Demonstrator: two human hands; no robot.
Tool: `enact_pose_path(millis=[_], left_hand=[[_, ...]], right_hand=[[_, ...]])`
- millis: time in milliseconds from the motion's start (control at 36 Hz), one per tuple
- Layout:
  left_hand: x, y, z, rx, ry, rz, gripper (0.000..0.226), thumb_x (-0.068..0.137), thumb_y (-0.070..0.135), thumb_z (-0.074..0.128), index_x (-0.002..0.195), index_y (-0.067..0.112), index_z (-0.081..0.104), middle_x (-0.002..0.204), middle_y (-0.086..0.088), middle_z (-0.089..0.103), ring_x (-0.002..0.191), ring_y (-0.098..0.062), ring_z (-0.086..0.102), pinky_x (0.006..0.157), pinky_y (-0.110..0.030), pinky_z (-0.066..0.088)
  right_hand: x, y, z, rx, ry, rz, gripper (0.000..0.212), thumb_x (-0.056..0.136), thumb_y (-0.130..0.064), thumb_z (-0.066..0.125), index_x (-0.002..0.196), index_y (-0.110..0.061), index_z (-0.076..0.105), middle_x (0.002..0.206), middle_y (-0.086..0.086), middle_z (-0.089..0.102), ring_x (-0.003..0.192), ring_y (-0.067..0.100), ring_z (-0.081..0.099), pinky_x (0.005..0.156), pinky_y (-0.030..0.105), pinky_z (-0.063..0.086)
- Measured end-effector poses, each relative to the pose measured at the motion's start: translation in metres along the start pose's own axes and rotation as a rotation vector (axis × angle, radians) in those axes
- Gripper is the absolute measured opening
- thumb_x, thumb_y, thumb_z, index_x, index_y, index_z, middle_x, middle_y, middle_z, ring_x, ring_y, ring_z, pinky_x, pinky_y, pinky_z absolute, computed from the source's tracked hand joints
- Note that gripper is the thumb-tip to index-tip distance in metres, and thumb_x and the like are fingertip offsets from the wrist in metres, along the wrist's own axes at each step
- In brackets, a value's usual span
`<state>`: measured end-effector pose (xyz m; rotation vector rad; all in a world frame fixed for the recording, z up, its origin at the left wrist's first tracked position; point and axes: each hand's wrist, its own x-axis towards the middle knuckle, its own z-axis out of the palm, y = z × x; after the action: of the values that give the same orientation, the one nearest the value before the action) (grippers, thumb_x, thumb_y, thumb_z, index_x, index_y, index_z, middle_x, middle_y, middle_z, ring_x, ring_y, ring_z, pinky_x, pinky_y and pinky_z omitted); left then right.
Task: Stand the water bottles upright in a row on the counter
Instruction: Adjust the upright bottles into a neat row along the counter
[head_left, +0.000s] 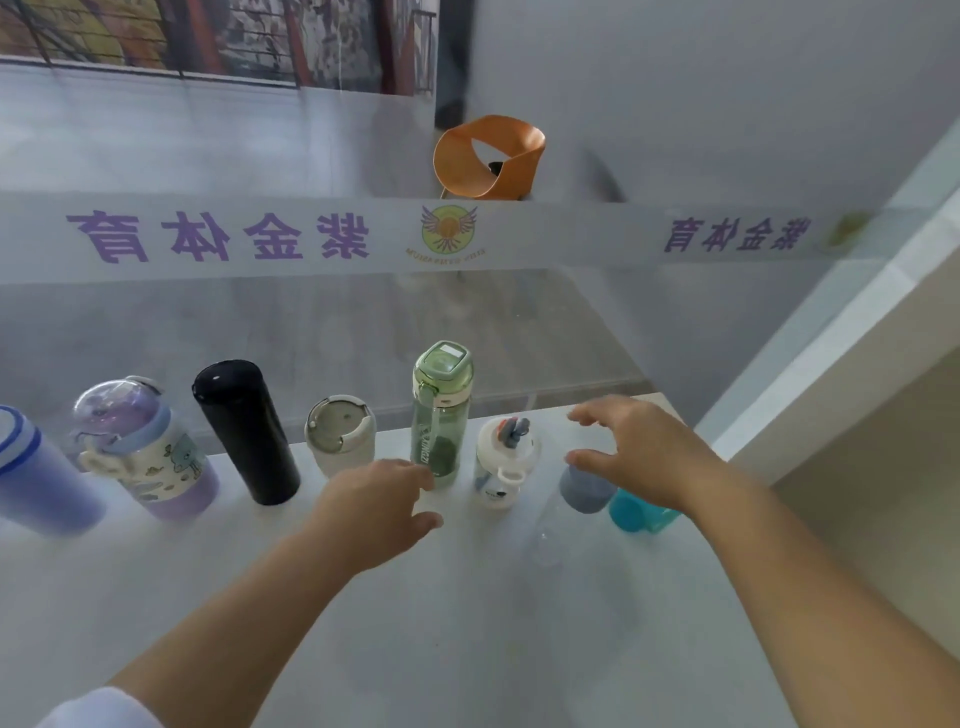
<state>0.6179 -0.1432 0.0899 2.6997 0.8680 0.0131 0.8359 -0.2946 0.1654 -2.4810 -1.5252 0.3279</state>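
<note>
Several bottles stand upright in a row along the back of the white counter (467, 623): a blue one (31, 478) at the far left, a purple cartoon bottle (150, 457), a black flask (244, 431), a short white cup (340, 436), a green bottle (440, 415) and a small white bottle (501, 462). A teal bottle with a grey cap (613, 499) lies on its side at the right. My right hand (644, 452) hovers open just above it. My left hand (379, 504) is open, fingers close to the green bottle's base.
A glass pane with a frosted band of purple lettering (218, 236) rises right behind the row. An orange chair (488, 156) stands beyond the glass. A white shelf unit (857, 374) borders the counter on the right.
</note>
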Motion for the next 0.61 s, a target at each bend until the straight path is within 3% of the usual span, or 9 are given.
enact_pose_path(millis=[111, 250, 444, 611], left_hand=[[0.006, 0.017, 0.015, -0.024, -0.048, 0.012, 0.042, 0.082, 0.052, 0.056, 0.119, 0.031, 0.054, 0.117, 0.011, 0.060, 0.105, -0.014, 0.056, 0.082, -0.028, 0.044], [0.021, 0.038, 0.028, -0.034, -0.054, -0.033, 0.048, 0.082, 0.051, 0.058, 0.124, 0.029, 0.050, 0.123, 0.008, 0.056, 0.109, -0.017, 0.056, 0.084, -0.031, 0.047], [0.048, 0.064, 0.047, -0.119, 0.026, -0.131, 0.067, 0.080, 0.040, 0.066, 0.137, 0.025, 0.034, 0.133, -0.001, 0.043, 0.119, -0.024, 0.045, 0.094, -0.034, 0.042], [0.069, 0.083, 0.058, -0.163, 0.078, -0.227, 0.086, 0.073, 0.037, 0.071, 0.141, 0.021, 0.021, 0.139, -0.005, 0.031, 0.126, -0.027, 0.034, 0.102, -0.035, 0.034]], right_hand=[[-0.007, 0.019, 0.007, -0.043, -0.057, -0.023, 0.057, 0.080, -0.045, 0.066, 0.131, -0.032, 0.045, 0.140, -0.009, 0.044, 0.125, 0.014, 0.042, 0.100, 0.031, 0.038], [-0.005, 0.042, 0.022, -0.049, -0.134, -0.103, 0.070, 0.075, -0.049, 0.069, 0.135, -0.031, 0.038, 0.138, -0.005, 0.042, 0.123, 0.017, 0.040, 0.098, 0.035, 0.042], [0.019, 0.068, 0.039, -0.036, -0.245, -0.227, 0.059, 0.082, -0.042, 0.064, 0.133, -0.033, 0.036, 0.129, -0.006, 0.046, 0.112, 0.017, 0.049, 0.092, 0.034, 0.048], [0.038, 0.089, 0.031, -0.014, -0.216, -0.306, 0.057, 0.080, -0.041, 0.064, 0.130, -0.029, 0.041, 0.124, -0.004, 0.049, 0.104, 0.017, 0.052, 0.089, 0.032, 0.048]])
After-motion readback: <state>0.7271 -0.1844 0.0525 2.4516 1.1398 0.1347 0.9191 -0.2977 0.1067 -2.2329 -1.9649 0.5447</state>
